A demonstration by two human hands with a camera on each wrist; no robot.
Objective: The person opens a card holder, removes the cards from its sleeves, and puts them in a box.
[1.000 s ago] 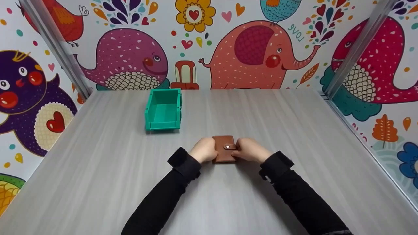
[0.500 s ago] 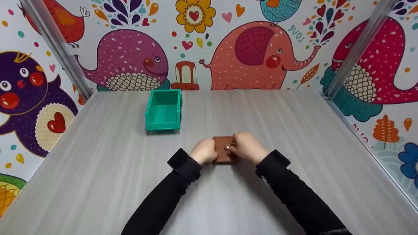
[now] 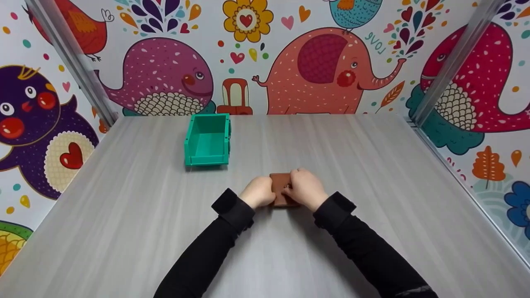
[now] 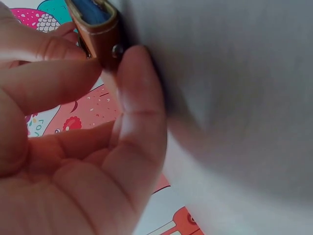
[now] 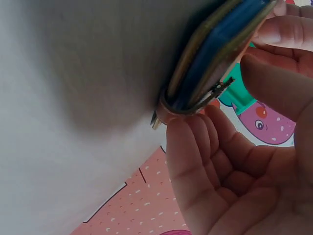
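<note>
A brown leather card wallet (image 3: 281, 189) lies on the table in front of me, with blue inner leaves showing in the right wrist view. My left hand (image 3: 257, 192) grips its left side; in the left wrist view the thumb and a finger hold the stitched spine, beside a small metal stud (image 4: 117, 50). My right hand (image 3: 307, 189) reaches over the wallet's right part. Its fingers (image 5: 188, 142) press the strap (image 5: 188, 111) where that bends round the open edge, and its thumb lies over the front cover by the snap. The hand hides much of the strap in the head view.
A green plastic bin (image 3: 207, 142) stands on the table (image 3: 352, 145), farther back and to the left. Brightly printed panels (image 3: 314, 74) enclose the table behind and at both sides, with metal posts at the corners.
My right hand has moved left from the wallet's right edge onto its cover, its thumb now at the snap and covering the strap. The left hand keeps its hold.
</note>
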